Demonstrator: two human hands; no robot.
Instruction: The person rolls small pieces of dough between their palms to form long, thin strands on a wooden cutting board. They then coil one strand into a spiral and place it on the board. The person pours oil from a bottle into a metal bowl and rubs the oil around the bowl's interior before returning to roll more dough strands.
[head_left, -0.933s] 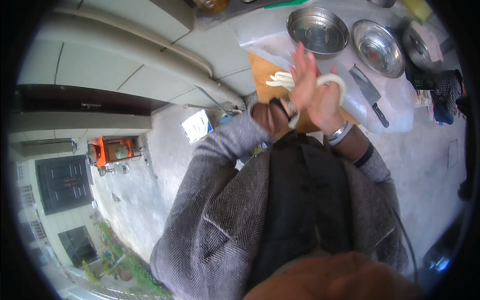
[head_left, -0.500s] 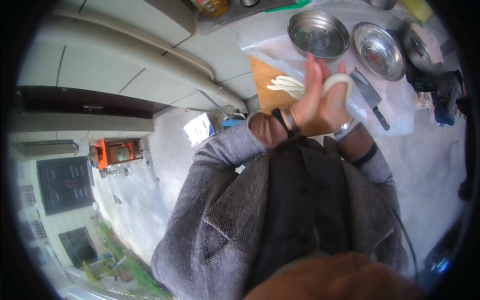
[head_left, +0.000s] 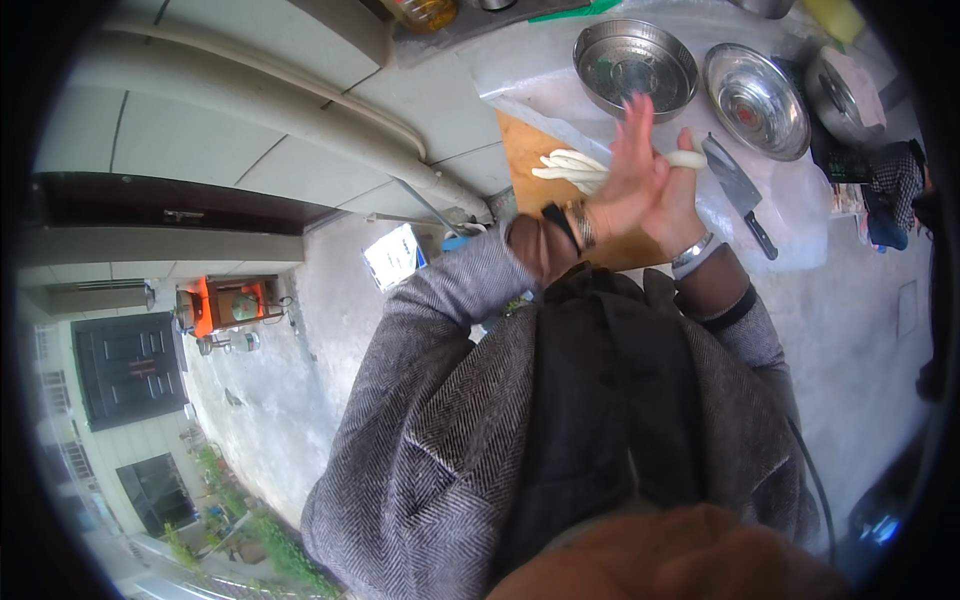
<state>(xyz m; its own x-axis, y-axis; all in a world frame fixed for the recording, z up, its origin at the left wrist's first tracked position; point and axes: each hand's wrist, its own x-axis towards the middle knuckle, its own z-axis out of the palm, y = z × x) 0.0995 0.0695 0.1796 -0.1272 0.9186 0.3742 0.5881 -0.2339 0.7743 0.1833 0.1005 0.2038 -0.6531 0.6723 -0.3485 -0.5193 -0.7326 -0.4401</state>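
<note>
Far left of the work area, strands [head_left: 566, 166] of white dough lie bunched on the board [head_left: 518, 145]. Leave them undisturbed; one runs toward your palms, and whether it joins the piece you hold cannot be told.

Next, your left hand [head_left: 632, 172] lies flat against the right, fingers straight and curled round nothing. Judged from this pose, the step is rolling dough between the palms: apply light, even pressure and use the full palm length. Ensure that the bracelet [head_left: 583, 224] at this wrist does not touch the dough. The pan [head_left: 638, 72] stands beyond your fingertips; allow clearance for the stroke.

Your right hand [head_left: 676, 203] backs the left. Its fingers are mostly hidden, so how far its grip closes cannot be told. The dough [head_left: 690, 159] projects past its raised digit, its other part hidden between your hands. Support this free end; if left to hang, it may stretch thin or tear.

Further right, the knife [head_left: 736, 182] lies on the film-covered surface [head_left: 797, 207], near that end. Direct the dough away from its blade. The basin [head_left: 757, 102] sits beyond, well apart from your palms.
</note>
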